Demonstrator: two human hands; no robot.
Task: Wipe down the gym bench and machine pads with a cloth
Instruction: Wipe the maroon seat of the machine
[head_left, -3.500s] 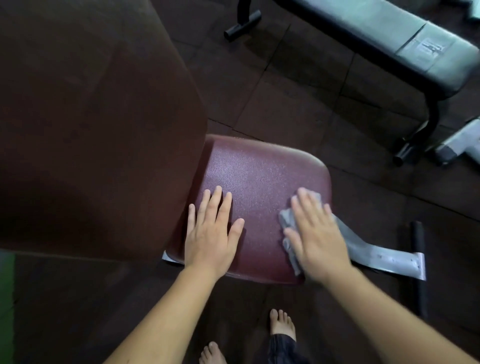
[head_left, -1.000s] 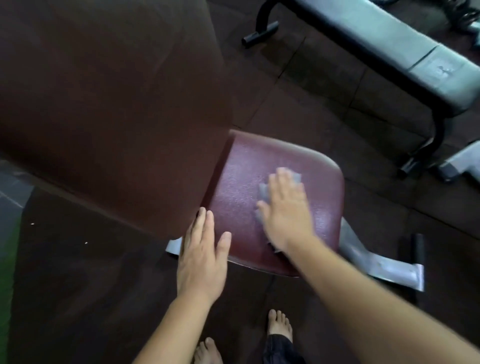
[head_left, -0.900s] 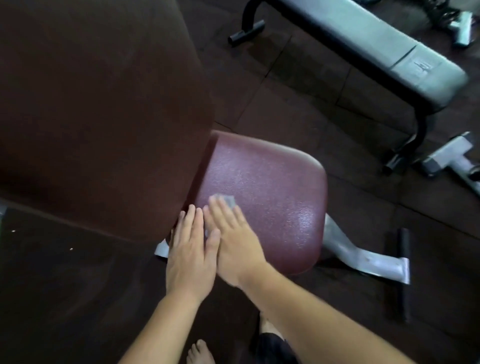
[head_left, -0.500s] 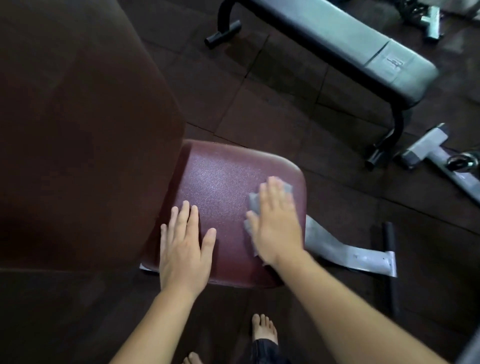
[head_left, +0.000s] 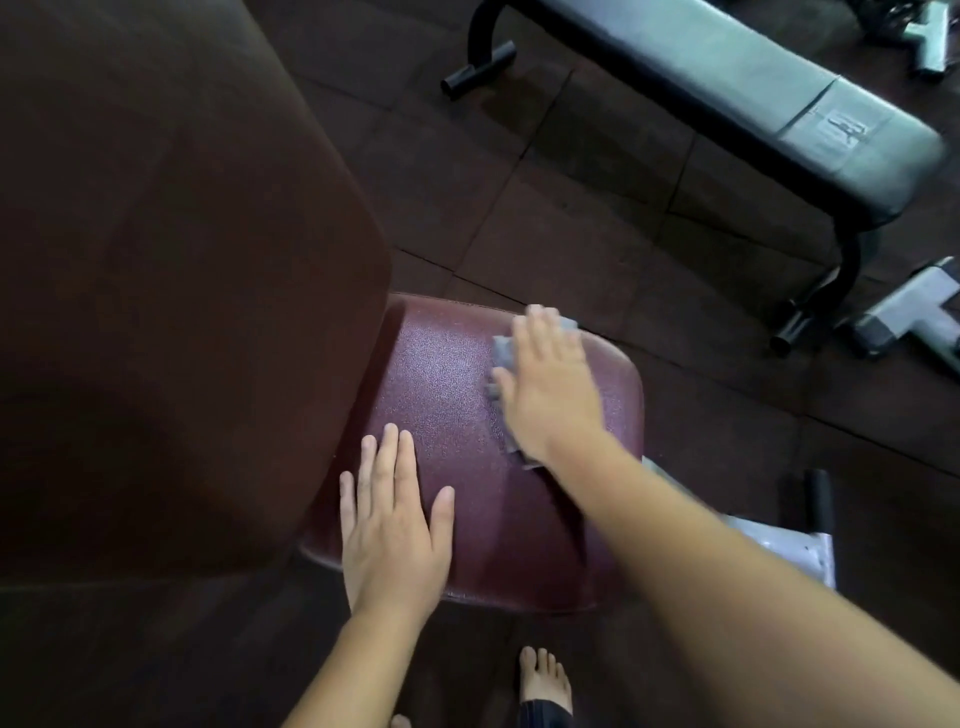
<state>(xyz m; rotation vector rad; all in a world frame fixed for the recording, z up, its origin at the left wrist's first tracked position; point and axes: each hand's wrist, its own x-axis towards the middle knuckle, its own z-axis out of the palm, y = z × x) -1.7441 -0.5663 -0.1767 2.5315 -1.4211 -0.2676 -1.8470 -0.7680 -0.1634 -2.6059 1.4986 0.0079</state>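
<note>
Right hand (head_left: 550, 384) with the cloth (head_left: 501, 353) is now higher on the seat pad (head_left: 452, 395) than half a second ago, up at the pad's top-right edge. Left hand (head_left: 392, 525) has not shifted and lies flat on the pad's lower left.

Right hand is flat with straight fingers, pressing the cloth down. Cloth corners peek out above the fingertips and left of the palm. Left hand is spread, holds nothing, braces.

For a good stroke: keep the palm over the whole cloth, overlap passes, and run over the rounded rims. Then lift the left hand so the patch under it gets wiped.

Edges: the cloth is already at the top rim, and pushing further likely drags it off onto the floor (head_left: 571, 208). Back pad (head_left: 182, 260) fills frame left and overhangs the seat's left side, so it is tight there. Open floor lies above and right. Metal frame foot (head_left: 795, 551) is lower right, bare foot (head_left: 545, 675) bottom centre, grey bench (head_left: 753, 88) upper right, well apart.
</note>
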